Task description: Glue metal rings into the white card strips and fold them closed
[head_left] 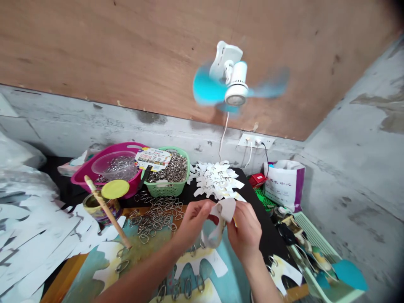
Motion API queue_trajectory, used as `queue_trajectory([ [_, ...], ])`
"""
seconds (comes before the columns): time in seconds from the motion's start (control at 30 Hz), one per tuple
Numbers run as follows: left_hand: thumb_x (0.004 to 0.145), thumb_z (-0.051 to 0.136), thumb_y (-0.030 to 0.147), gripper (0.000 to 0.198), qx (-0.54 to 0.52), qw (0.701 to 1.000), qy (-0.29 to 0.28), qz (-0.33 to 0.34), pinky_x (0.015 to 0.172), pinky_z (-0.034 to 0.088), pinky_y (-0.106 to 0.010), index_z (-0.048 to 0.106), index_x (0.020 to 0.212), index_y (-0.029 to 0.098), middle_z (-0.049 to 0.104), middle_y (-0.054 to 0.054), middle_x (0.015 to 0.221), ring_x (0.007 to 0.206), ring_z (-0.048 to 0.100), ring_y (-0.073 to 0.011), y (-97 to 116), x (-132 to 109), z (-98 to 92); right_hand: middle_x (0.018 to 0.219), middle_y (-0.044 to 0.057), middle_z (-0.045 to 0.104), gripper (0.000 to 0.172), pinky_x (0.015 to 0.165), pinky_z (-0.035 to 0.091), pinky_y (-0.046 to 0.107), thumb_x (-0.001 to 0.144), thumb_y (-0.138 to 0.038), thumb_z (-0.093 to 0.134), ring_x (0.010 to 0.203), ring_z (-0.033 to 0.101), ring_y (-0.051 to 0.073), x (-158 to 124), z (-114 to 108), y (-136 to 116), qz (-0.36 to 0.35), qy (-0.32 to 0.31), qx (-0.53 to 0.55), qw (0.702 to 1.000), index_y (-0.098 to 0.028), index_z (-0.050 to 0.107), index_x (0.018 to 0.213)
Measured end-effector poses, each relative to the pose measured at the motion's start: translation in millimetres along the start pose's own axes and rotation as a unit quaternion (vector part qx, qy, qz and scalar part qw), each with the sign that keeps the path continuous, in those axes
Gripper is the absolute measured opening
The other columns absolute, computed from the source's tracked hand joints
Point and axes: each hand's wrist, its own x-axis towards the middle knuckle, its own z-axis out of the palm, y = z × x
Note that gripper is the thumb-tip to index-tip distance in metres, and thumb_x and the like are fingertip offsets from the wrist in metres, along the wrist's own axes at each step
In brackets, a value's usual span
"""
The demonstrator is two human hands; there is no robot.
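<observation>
My left hand (197,216) and my right hand (244,225) both pinch a curled white cut-out piece (214,237) of flexible sheet, held above the blue-green board (232,263). My fingers hide part of it, and whether a ring sits in its fold I cannot tell. Below the hands, another white cut-out piece (205,263) lies on the board with metal rings (193,251) along its edge. Left of my left hand is a loose heap of oval metal rings (158,216). A wooden-handled brush (109,212) leans by a tin (94,206).
At the back stand a pink basket (77,176) and a green basket (167,191) of metal rings. A pile of white pieces with rings (216,179) lies beside them. White cut sheets (28,240) crowd the left. A spinning fan (236,94) hangs above; a cluttered pale-green tray (315,229) stands right.
</observation>
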Motion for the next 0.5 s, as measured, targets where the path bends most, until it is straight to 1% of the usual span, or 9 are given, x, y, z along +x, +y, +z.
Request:
queue_trajectory([
  [0.07,0.078,0.064,0.063,0.050,0.011,1.000,-0.003,0.001,0.053,0.038,-0.020,0.064,0.071,0.013,0.054,-0.001,0.062,0.056,0.046,-0.0104,0.7,-1.8,-0.2,0.091,0.008,0.067,0.033,0.077,0.050,0.037,0.085,0.001,0.054,0.086,0.061,0.022,-0.4,-1.3,1.2,-0.011,-0.011,-0.012,1.000,-0.022,0.063,0.107],
  [0.1,0.078,0.066,0.061,0.049,0.031,0.999,0.007,-0.003,0.051,0.034,-0.020,0.062,0.068,0.013,0.050,0.001,0.059,0.054,0.041,-0.0091,1.8,-2.3,0.2,0.091,0.008,0.068,0.033,0.076,0.049,0.036,0.085,0.001,0.055,0.085,0.060,0.022,-0.6,-1.6,1.2,-0.013,-0.016,-0.018,1.000,-0.022,0.063,0.108],
  [0.13,0.079,0.066,0.059,0.049,0.054,0.998,0.021,-0.008,0.049,0.030,-0.019,0.056,0.062,0.014,0.043,0.003,0.056,0.052,0.036,-0.0079,3.3,-2.5,0.9,0.089,0.008,0.068,0.032,0.074,0.049,0.036,0.085,0.000,0.055,0.083,0.060,0.022,-0.5,-1.9,0.9,-0.013,-0.020,-0.022,0.999,-0.022,0.063,0.108],
  [0.2,0.085,0.061,0.056,0.053,0.078,0.996,0.049,-0.013,0.048,0.024,-0.020,0.043,0.055,0.015,0.032,0.005,0.054,0.052,0.027,-0.0070,6.1,-2.0,1.9,0.084,0.007,0.067,0.029,0.070,0.047,0.034,0.086,-0.002,0.056,0.078,0.058,0.021,0.1,-2.4,-0.5,-0.009,-0.028,-0.018,0.999,-0.022,0.063,0.106],
  [0.27,0.088,0.057,0.056,0.054,0.078,0.996,0.047,-0.013,0.049,0.022,-0.020,0.039,0.056,0.016,0.028,0.006,0.056,0.053,0.024,-0.0073,7.4,-0.7,1.1,0.078,0.005,0.064,0.025,0.066,0.045,0.033,0.088,-0.004,0.056,0.072,0.055,0.020,1.7,-3.4,-2.0,0.005,-0.037,0.003,0.999,-0.022,0.064,0.102],
  [0.33,0.087,0.057,0.057,0.052,0.079,0.996,0.022,-0.019,0.049,0.022,-0.021,0.041,0.058,0.016,0.028,0.006,0.057,0.053,0.024,-0.0076,7.6,1.2,-2.1,0.076,0.004,0.062,0.020,0.064,0.043,0.032,0.090,-0.007,0.056,0.070,0.053,0.019,4.5,-5.3,-3.2,0.039,-0.053,0.034,0.997,-0.022,0.065,0.098],
  [0.4,0.086,0.058,0.059,0.054,0.090,0.996,0.006,-0.029,0.048,0.020,-0.021,0.041,0.057,0.016,0.027,0.006,0.056,0.053,0.022,-0.0075,7.8,2.9,-6.6,0.079,0.004,0.062,0.014,0.065,0.043,0.031,0.091,-0.011,0.056,0.072,0.054,0.018,8.7,-7.7,-4.3,0.098,-0.074,0.078,0.989,-0.022,0.066,0.094],
  [0.47,0.085,0.057,0.061,0.057,0.089,0.995,-0.010,-0.033,0.047,0.020,-0.020,0.042,0.054,0.016,0.026,0.006,0.054,0.051,0.022,-0.0072,9.6,4.0,-10.7,0.082,0.003,0.062,0.010,0.066,0.045,0.029,0.092,-0.016,0.059,0.074,0.056,0.017,13.7,-9.5,-5.5,0.169,-0.089,0.132,0.973,-0.022,0.067,0.090],
  [0.5,0.084,0.057,0.064,0.058,0.080,0.996,-0.024,-0.029,0.047,0.022,-0.020,0.045,0.054,0.016,0.029,0.006,0.053,0.050,0.024,-0.0072,11.2,4.2,-12.0,0.082,0.003,0.062,0.009,0.066,0.046,0.028,0.091,-0.018,0.060,0.075,0.057,0.017,16.2,-9.9,-6.0,0.201,-0.091,0.157,0.963,-0.022,0.067,0.089],
])
